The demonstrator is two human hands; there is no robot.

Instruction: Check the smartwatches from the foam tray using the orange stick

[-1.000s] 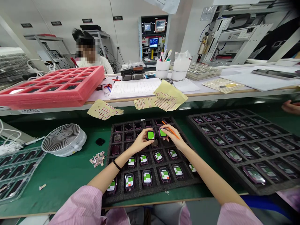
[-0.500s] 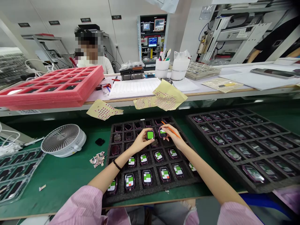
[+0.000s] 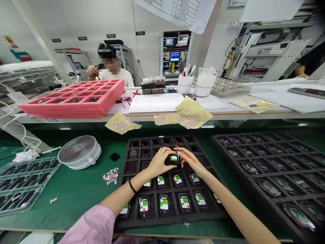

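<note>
- The watch is faced toward the camera, long axis roughly upright.
- Above the tray, it is pinched by the left hand; an orange stick is gripped by the right hand beside it.

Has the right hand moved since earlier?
Yes: against the black foam tray, the right hand has shifted left, towards the left hand, and slightly nearer the wearer.

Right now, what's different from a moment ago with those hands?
The left hand and right hand, apart before with a watch each, have moved together at one visible watch; the other can't be made out. Opposite, a person's raised hand has come into view. The orange stick stays in the right hand.
</note>
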